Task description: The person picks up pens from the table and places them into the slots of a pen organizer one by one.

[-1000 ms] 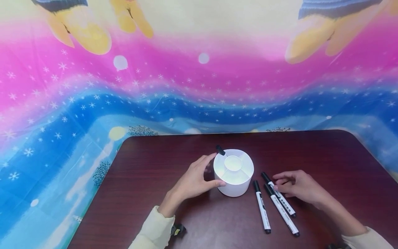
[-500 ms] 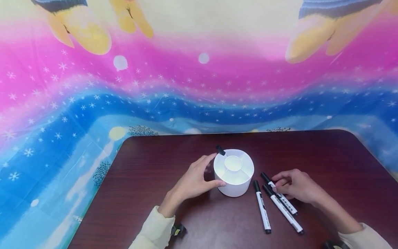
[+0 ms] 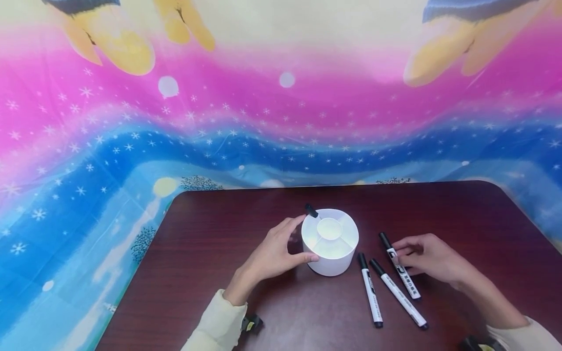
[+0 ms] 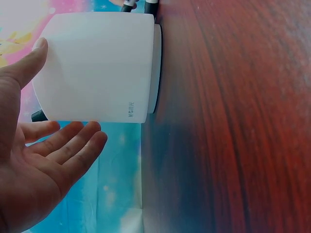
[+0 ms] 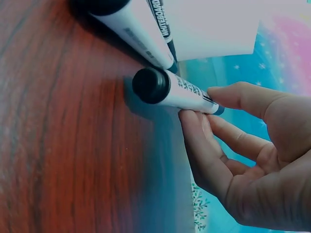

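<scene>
A round white pen holder [image 3: 331,265] with several compartments stands on the table. My left hand [image 3: 272,251] holds it from the left, thumb on the near rim and index fingertip at the far side. In the left wrist view, the fingertips meet the holder's wall [image 4: 97,68]. A black marker end [image 3: 311,210] sticks up over its back-left rim. On the right, my right hand [image 3: 432,258] pinches a white whiteboard marker with a black cap [image 3: 397,265] between thumb and fingers. The right wrist view shows this marker's black end [image 5: 151,85] close over the table.
Two more whiteboard markers, one on the left [image 3: 371,297] and one in the middle [image 3: 399,300], lie between the holder and my right hand. The dark red wooden table [image 3: 246,209] ends at a colourful cloth backdrop [image 3: 263,122].
My right hand has shifted the pinched marker up and to the right, away from the middle marker, which has swung slightly. The left hand and the pen holder stay in place.
</scene>
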Motion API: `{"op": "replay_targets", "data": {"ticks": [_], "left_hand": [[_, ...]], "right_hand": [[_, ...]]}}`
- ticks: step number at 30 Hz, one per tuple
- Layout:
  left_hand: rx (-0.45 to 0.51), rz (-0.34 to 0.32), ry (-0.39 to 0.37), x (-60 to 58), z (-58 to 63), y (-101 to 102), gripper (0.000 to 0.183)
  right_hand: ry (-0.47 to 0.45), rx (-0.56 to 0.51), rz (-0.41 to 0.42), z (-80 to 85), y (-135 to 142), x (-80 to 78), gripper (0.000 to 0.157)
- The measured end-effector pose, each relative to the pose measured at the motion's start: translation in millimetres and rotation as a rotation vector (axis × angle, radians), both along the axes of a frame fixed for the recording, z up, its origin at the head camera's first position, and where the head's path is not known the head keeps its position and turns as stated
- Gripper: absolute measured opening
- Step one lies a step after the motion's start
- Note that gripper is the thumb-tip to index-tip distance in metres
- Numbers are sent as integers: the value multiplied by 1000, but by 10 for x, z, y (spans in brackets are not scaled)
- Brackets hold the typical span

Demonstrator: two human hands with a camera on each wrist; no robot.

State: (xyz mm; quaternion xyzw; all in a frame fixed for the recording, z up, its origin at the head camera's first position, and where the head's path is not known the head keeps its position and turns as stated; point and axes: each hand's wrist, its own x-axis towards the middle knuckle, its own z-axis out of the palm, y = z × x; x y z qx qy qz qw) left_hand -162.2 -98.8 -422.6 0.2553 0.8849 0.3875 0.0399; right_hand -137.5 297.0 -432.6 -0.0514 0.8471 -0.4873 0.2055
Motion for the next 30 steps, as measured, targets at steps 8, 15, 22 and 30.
{"op": "replay_targets", "data": {"ticks": [8, 15, 22, 30], "left_hand": [[-6, 0, 1, -5, -8, -3, 95], [1, 13, 11, -14, -7, -4, 97], [6, 4, 0, -5, -6, -2, 94], [1, 10, 1, -1, 8, -4, 94]], "right_hand": [[19, -79, -6, 57, 21, 4, 50], [67, -76, -23, 157, 18, -25, 54], [182, -151, -68, 318, -68, -57, 53], [225, -232, -75, 499, -214, -121, 52]]}}
